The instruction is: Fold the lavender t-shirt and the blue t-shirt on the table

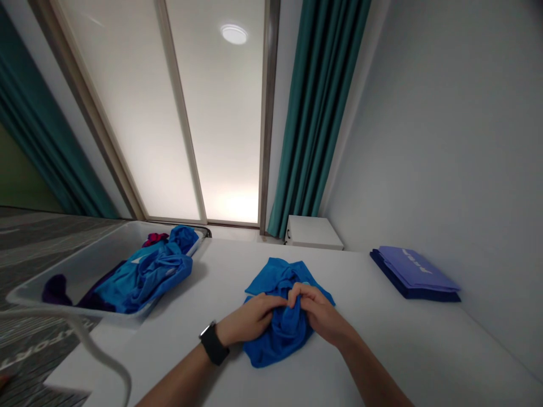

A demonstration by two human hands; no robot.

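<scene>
Bare forearms (178, 384) reach over a white table (424, 350), left hand (248, 319) and right hand (322, 314) closed, fingers pinching a bunched blue garment (284, 342) near a translucent plastic tub (72, 259).

Forearms (178, 384): cut off by your bottom edge. Blue cloth (275, 353): centre hidden under your left hand (248, 321) and right hand (320, 314). Red cloth (155, 239) in bin (85, 271): partly hidden. Purple folded item (413, 268): print too blurred to read.

Blue cloth (275, 345) was seen as soft and matt, the desk (424, 350) as smooth, the tub (85, 271) as translucent plastic.
</scene>
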